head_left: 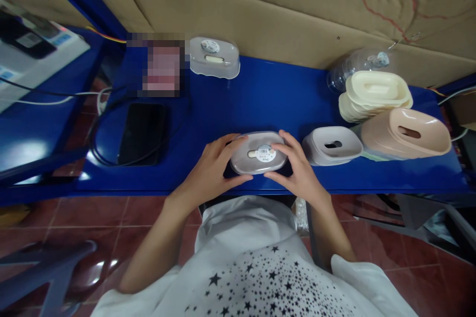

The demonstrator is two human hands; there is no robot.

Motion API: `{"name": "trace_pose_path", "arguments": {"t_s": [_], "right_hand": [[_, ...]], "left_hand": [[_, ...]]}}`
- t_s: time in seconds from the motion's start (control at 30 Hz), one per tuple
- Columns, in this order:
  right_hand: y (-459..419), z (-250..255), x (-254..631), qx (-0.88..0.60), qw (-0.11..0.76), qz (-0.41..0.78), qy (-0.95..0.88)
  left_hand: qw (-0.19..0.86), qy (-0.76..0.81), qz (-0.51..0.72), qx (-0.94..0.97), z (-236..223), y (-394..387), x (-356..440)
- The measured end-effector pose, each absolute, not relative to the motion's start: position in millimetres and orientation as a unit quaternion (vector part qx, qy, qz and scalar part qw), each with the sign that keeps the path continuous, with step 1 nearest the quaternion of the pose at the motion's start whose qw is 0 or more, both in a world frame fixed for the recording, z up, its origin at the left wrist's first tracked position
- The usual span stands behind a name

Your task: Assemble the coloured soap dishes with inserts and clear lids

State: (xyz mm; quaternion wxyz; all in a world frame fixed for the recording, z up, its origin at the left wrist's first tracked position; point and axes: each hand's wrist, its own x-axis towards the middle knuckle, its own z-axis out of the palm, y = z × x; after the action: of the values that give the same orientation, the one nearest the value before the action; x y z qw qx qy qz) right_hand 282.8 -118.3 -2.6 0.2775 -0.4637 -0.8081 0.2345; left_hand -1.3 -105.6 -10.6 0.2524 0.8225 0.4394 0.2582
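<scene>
Both my hands grip a grey oval lidded box (258, 152) with a round sticker on its clear cover, at the front edge of the blue table (260, 94). My left hand (212, 166) wraps its left end, fingers curled round it. My right hand (297, 166) clasps its right end, thumb below and fingers on top. A grey oval tray (332, 145) with a slot lies just right of my right hand.
A second covered grey box (214, 57) stands at the back. At the right are stacked cream trays (375, 94), a pink tray (406, 133) and a clear cover (353, 67). A black phone (142, 132) with a cable lies at the left. Cardboard lines the wall.
</scene>
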Motion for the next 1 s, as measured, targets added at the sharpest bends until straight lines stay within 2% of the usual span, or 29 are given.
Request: {"name": "trace_pose_path", "arguments": {"t_s": [0.23, 0.4, 0.53, 0.63, 0.8, 1.0], "right_hand": [[-117, -3, 286, -0.463, 0.257, 0.252, -0.810], [-115, -4, 280, -0.469, 0.250, 0.225, -0.817], [-116, 0, 278, -0.486, 0.277, 0.175, -0.810], [-126, 4, 282, -0.486, 0.301, 0.163, -0.804], [-152, 1, 297, -0.487, 0.291, 0.179, -0.804], [-175, -7, 313, -0.511, 0.285, 0.168, -0.794]], "left_hand": [[0.223, 0.459, 0.245, 0.824, -16, -106, 4], [0.064, 0.416, 0.266, 0.867, -6, -100, 5], [-0.021, 0.384, 0.199, 0.901, 12, -69, 10], [-0.044, 0.396, 0.149, 0.905, 24, -24, 19], [-0.046, 0.424, 0.123, 0.896, 34, 50, 43], [-0.045, 0.478, 0.133, 0.867, 37, 71, 61]]}}
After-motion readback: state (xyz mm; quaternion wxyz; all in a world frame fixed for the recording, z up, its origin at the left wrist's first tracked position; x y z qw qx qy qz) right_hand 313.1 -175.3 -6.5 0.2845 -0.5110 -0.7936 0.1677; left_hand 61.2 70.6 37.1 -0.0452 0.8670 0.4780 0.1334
